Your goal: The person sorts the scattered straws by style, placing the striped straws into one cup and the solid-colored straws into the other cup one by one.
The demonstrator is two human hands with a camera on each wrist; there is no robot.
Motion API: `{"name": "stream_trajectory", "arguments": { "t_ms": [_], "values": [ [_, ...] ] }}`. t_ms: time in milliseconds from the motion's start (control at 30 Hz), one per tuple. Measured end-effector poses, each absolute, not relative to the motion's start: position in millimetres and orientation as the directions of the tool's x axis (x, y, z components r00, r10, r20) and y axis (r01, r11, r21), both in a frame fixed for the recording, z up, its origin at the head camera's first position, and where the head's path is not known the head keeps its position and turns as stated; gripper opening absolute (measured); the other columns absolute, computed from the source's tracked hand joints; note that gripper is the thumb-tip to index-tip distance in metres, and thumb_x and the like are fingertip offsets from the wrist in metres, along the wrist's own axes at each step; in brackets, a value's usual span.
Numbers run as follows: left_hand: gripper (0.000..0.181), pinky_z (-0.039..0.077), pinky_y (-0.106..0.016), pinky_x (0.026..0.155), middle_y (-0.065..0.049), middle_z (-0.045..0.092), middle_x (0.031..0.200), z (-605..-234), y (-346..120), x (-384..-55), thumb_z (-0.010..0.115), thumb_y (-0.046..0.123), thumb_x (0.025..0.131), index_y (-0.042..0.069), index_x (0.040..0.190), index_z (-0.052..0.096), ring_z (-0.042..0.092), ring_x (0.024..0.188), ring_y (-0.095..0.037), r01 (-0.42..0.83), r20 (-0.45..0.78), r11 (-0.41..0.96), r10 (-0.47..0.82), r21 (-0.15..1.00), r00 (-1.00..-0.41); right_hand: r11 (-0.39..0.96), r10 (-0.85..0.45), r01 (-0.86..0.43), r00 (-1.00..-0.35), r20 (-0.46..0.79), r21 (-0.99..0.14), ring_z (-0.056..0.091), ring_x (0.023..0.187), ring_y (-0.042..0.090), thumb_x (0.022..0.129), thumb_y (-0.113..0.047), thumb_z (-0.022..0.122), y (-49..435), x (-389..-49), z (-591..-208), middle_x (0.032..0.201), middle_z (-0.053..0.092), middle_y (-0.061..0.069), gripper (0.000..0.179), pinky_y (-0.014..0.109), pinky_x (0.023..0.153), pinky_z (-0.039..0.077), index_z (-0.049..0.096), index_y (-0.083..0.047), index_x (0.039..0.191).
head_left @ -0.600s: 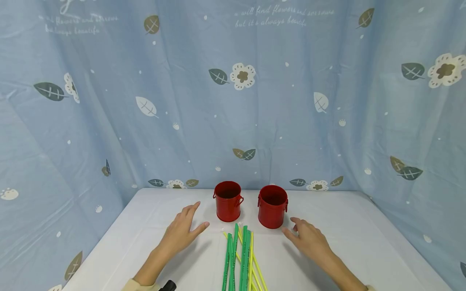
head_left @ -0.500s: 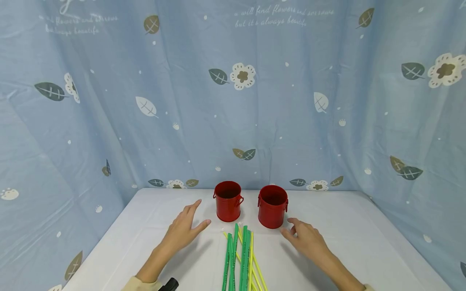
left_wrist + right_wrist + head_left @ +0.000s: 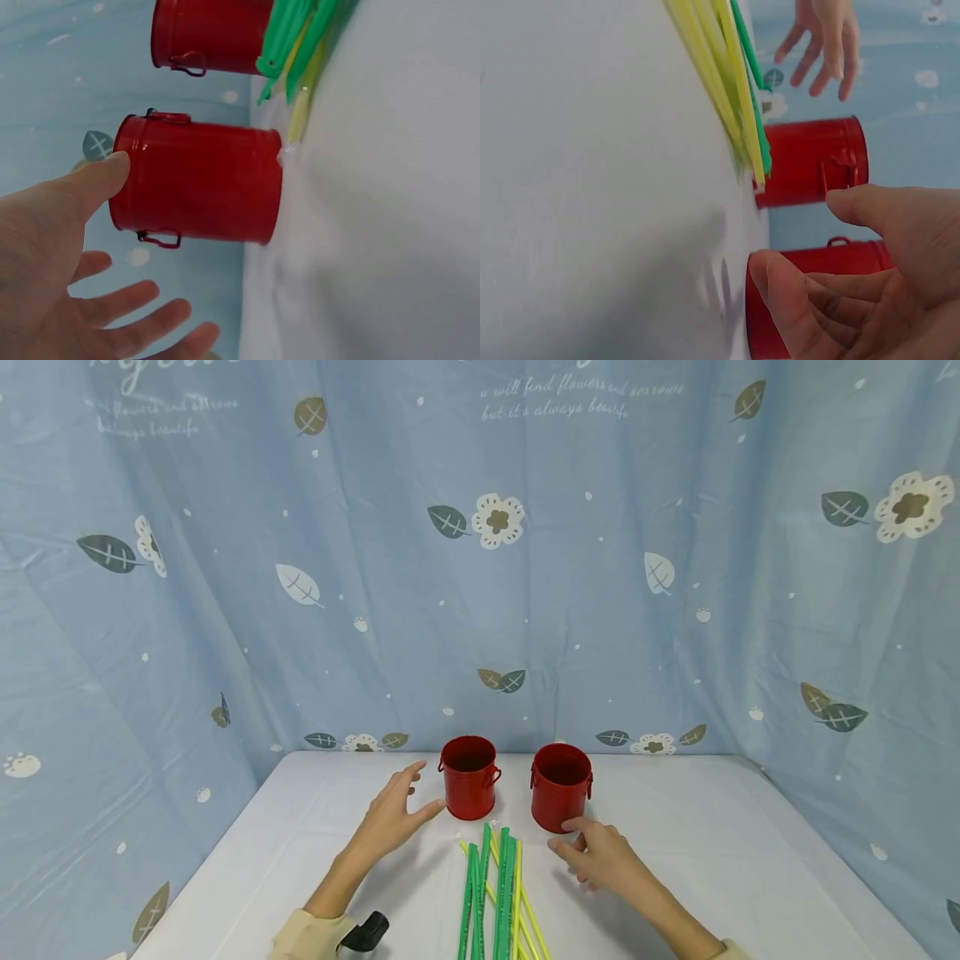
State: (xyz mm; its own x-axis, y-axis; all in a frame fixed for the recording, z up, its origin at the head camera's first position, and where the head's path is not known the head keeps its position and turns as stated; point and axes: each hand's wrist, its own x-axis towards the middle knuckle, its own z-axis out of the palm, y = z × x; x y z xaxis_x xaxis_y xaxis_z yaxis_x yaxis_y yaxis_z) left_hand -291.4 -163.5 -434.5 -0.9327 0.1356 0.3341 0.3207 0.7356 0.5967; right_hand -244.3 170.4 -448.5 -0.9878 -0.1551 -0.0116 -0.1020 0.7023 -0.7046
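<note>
Two small red metal buckets with side handles stand upright near the back of the table: a left bucket (image 3: 469, 789) and a right bucket (image 3: 551, 802). My left hand (image 3: 392, 814) is just left of the left bucket, fingers spread and holding nothing. In the left wrist view its thumb (image 3: 109, 180) overlaps that bucket's rim. My right hand (image 3: 600, 853), fingers loosely bent and holding nothing, hovers in front of the right bucket, whose lower edge it partly hides. Between the hands lie several green straw-like sticks (image 3: 504, 893) with dark printing and yellow ones (image 3: 529, 910).
A white cloth covers the table (image 3: 300, 827). Behind it and along the sides hangs a blue patterned curtain (image 3: 390, 610). A black strap or device (image 3: 367, 933) shows at my left wrist. The sticks run to the bottom edge of the head view.
My left hand has moved forward and right, closer to the left bucket. My right hand has moved left and slightly nearer me, towards the sticks. The buckets and sticks have not moved.
</note>
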Motion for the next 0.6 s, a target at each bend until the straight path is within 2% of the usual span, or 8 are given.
{"name": "stream_trajectory", "arguments": {
  "t_ms": [267,467,600],
  "values": [
    [0.086,0.053,-0.054,0.09,-0.011,0.051,0.14,-431.5,-154.1,-307.8,0.075,0.056,0.079,0.018,0.148,0.041,0.055,0.123,-0.032,0.313,0.32,0.695,0.125,0.647,-0.939,0.608,-0.299,-0.12,-0.95,-0.086,-0.785,0.06,0.05,0.015,0.088,-0.036,0.072,155.2,-247.1,-449.1,0.072,0.062,0.006,0.058,0.029,0.046,0.054,0.059,0.004,0.127],
    [0.091,0.053,-0.056,0.091,-0.016,0.048,0.142,-432.4,-147.5,-318.4,0.078,0.05,0.078,0.013,0.15,0.037,0.053,0.126,-0.04,0.323,0.316,0.649,0.133,0.689,-0.94,0.569,-0.364,-0.137,-0.926,-0.099,-0.811,0.061,0.05,0.015,0.087,-0.034,0.074,145.0,-247.6,-449.6,0.073,0.064,0.005,0.059,0.031,0.046,0.054,0.058,0.006,0.127],
    [0.095,0.052,-0.056,0.093,-0.016,0.047,0.143,-434.0,-143.4,-325.3,0.08,0.049,0.077,0.014,0.152,0.033,0.052,0.127,-0.04,0.315,0.306,0.623,0.126,0.716,-0.944,0.558,-0.38,-0.143,-0.92,-0.098,-0.817,0.061,0.05,0.015,0.087,-0.033,0.075,138.2,-246.7,-448.4,0.073,0.064,0.005,0.058,0.031,0.046,0.054,0.059,0.006,0.126]
  ]
}}
